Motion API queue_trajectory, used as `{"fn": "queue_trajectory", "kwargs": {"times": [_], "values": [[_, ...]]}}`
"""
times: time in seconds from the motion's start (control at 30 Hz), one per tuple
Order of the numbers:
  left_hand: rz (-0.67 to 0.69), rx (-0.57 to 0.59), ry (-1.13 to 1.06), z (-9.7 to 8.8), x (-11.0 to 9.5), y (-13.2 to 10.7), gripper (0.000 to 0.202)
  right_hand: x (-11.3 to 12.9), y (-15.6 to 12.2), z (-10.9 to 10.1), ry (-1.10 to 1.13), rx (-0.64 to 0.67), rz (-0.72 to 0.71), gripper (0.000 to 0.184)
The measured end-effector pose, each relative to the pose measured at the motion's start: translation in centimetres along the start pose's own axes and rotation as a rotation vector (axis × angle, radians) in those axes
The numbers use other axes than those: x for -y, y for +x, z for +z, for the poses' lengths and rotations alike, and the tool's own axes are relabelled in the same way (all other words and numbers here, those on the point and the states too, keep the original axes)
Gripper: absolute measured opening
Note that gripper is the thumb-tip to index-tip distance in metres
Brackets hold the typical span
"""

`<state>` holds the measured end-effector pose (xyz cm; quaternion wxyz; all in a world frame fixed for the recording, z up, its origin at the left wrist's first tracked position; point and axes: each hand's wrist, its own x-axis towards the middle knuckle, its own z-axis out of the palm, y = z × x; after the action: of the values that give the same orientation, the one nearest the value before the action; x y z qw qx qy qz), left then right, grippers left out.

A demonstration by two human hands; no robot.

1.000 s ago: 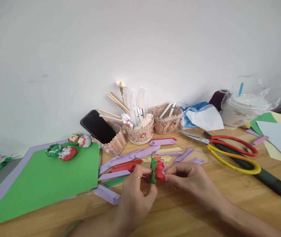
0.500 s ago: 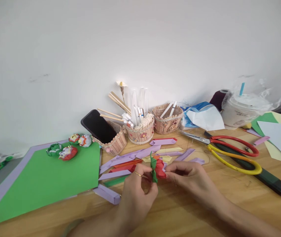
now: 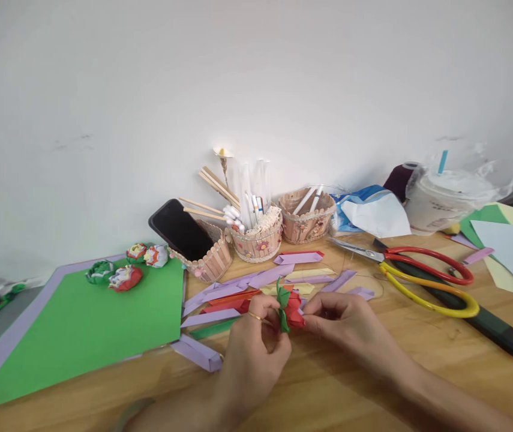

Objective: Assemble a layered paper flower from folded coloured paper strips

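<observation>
Between my hands is a folded paper flower (image 3: 293,309) with red petals and green leaf-like folds on its left side. My left hand (image 3: 256,348), with a ring on one finger, pinches the green part. My right hand (image 3: 344,321) is closed at the red edge, thumb and forefinger together on the petals. Its fingertips partly cover that edge. Just behind the flower lie folded purple strips (image 3: 263,277), red strips (image 3: 220,307) and a green strip (image 3: 215,328) of paper on the wooden table (image 3: 323,384).
Scissors (image 3: 422,270) with red and yellow handles lie at right over a black-handled tool (image 3: 508,339). Decorated baskets (image 3: 256,245) stand by the wall, one holding a phone (image 3: 182,231). Small paper flowers (image 3: 125,278) rest on green paper (image 3: 103,336). A lidded cup (image 3: 447,201) stands back right.
My left fingers have shifted slightly on the green part, and the flower has turned a little. The right hand stays at the red petals. Nothing else has visibly moved.
</observation>
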<state>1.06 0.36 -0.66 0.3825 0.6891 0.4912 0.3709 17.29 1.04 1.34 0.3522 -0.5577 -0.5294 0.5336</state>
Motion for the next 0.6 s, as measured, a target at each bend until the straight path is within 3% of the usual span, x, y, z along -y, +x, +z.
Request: {"fn": "queue_trajectory", "kwargs": {"times": [0.37, 0.6], "values": [[-0.037, -0.005, -0.031, -0.02, -0.21, 0.08, 0.023, 0.12, 0.09, -0.28, 0.048, 0.104, -0.095, 0.028], [-0.058, 0.023, -0.014, -0.06, -0.18, 0.07, 0.023, 0.15, 0.0, -0.02, 0.024, 0.032, -0.026, 0.023]]}}
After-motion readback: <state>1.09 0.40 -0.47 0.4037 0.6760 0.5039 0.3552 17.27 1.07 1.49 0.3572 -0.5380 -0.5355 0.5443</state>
